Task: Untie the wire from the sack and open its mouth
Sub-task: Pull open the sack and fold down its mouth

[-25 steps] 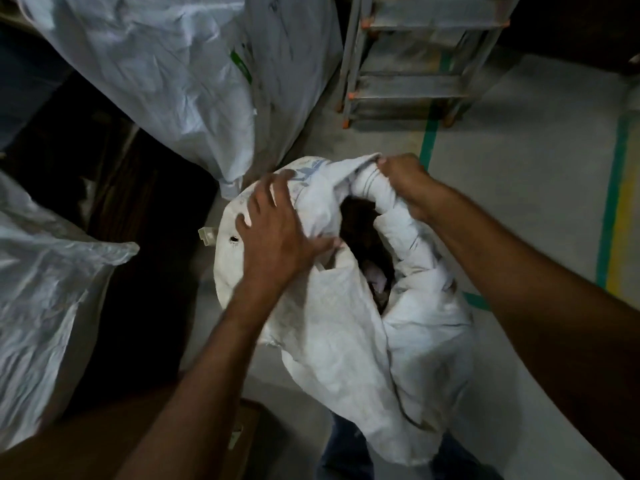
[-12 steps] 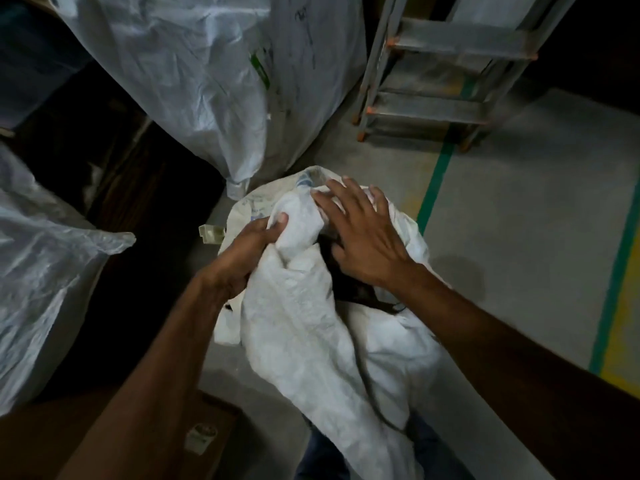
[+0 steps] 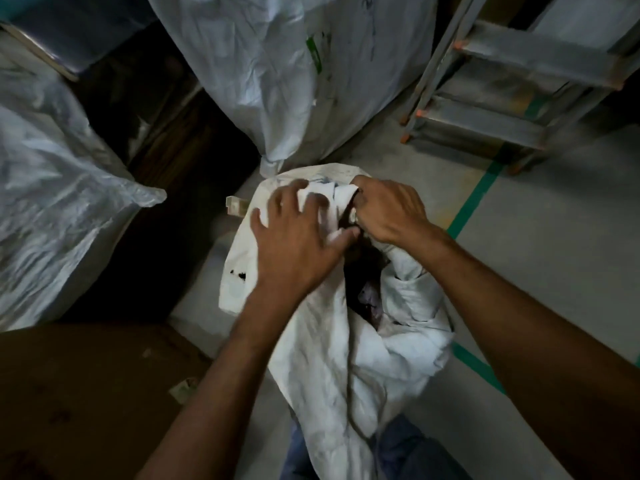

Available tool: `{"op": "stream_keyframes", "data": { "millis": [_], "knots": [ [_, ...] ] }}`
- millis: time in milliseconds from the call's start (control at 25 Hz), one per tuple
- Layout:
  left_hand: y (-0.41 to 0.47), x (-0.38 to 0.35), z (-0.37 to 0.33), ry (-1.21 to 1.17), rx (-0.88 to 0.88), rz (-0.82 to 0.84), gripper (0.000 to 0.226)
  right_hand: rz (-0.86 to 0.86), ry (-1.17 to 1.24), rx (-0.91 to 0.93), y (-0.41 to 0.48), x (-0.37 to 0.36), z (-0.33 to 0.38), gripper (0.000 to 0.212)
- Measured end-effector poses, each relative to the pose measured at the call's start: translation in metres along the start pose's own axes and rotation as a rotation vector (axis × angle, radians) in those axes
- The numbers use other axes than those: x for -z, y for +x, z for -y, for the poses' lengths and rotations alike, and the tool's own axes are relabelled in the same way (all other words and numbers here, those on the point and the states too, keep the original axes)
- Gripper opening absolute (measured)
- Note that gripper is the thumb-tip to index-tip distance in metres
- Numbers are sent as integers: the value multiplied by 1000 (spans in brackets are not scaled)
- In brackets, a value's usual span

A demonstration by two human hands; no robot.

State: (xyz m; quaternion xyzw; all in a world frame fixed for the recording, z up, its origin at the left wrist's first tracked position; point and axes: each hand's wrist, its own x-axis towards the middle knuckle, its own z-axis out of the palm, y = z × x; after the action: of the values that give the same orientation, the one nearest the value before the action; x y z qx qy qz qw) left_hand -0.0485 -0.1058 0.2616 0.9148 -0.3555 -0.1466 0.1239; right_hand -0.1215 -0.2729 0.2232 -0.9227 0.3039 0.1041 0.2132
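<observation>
A white woven sack (image 3: pixel 322 348) stands on the floor in front of me, its mouth partly open on a dark inside with some pale cloth showing. My left hand (image 3: pixel 298 240) lies on the far left of the rolled rim, fingers spread and slightly bent over the fabric, thumb at the opening's edge. My right hand (image 3: pixel 388 213) grips the far rim with curled fingers. No wire is visible.
Two large white sacks stand close by, one (image 3: pixel 277 74) behind and one (image 3: pixel 52 209) at the left. A metal step ladder (image 3: pixel 512 98) is at the back right. A brown cardboard box (image 3: pixel 90 393) sits at my lower left. Green tape lines (image 3: pixel 474 202) cross the grey floor.
My left hand let go of the bunched fabric and spread over the left rim. My right hand went from flat on the sack to gripping the far rim. The mouth shows wider.
</observation>
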Motion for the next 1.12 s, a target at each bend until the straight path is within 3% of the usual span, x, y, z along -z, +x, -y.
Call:
{"op": "stream_keyframes", "data": {
  "millis": [80, 200, 320, 400, 520, 560, 640, 720, 800, 920, 1000, 1120],
  "knots": [
    [-12, -22, -10, 104, 37, 130, 76, 31, 89, -86, 8, 4, -6, 30],
    [-15, -35, 9, 124, 240, 304, 85, 108, 136, -266, 18, -1, -26, 39],
    [-14, -30, 27, -32, 335, 230, 56, 104, 155, -414, 17, 3, -41, 40],
    [-7, -23, 42, -67, 204, 179, 32, 34, 63, -306, 6, 5, -35, 41],
    [8, -6, 58, -323, 203, 211, 21, -74, -107, 192, -22, -1, -3, 92],
    [11, -3, 62, -416, 214, 223, 21, -55, -187, 358, -25, -9, 6, 101],
    [15, -4, 76, -643, 271, 259, 22, 1, -262, 527, -20, -28, 17, 90],
    [15, -6, 92, -781, 373, 296, 21, 30, -178, 571, -6, -31, 27, 55],
    [9, -5, 100, -591, 392, 204, 26, 107, -100, 501, 12, -26, 41, 33],
    [-11, -5, 84, -223, 48, -150, 51, 252, 46, 225, 33, -17, 63, 51],
    [-21, -20, 72, -79, -52, -122, 71, 348, 103, 84, 43, -10, 69, 42],
    [-16, -56, 85, -8, 77, 7, 87, 429, 202, 66, 47, -10, 72, 31]
  ]
}}
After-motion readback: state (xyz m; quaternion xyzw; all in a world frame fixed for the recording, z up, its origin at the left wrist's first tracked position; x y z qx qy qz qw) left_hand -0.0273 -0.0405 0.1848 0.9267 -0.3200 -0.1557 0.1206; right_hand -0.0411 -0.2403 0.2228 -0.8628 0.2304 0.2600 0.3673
